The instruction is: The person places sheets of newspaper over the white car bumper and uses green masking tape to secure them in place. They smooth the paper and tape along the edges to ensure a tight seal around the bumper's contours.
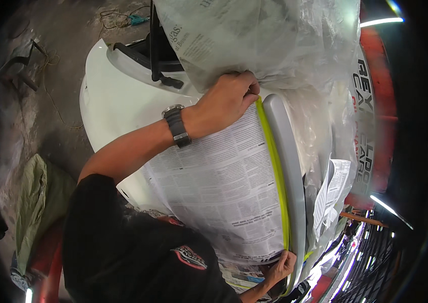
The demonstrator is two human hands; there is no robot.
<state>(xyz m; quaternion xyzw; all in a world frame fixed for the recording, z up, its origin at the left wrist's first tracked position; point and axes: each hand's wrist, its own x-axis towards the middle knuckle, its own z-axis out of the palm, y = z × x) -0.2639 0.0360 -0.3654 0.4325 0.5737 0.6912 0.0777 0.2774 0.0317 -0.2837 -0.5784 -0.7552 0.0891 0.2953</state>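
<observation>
A sheet of newspaper (219, 187) lies over a white car body panel (118, 108). Along its right edge runs a strip of yellow-green masking tape (275, 166), beside a long grey trim piece (287, 151). My left hand (229, 101), with a black watch on the wrist, pinches the far end of the tape, just under a plastic sheet (269, 45). At the near end, my right hand (283, 266) has its fingers closed on the tape and paper edge. Its fingertips are partly hidden.
A black wiper arm (159, 60) stands near the plastic. More printed paper (331, 189) hangs right of the trim. A red and white sign (368, 111) is at the far right. On the left are a green cloth (40, 202), a dark metal stand (19, 63) and a cord on the floor.
</observation>
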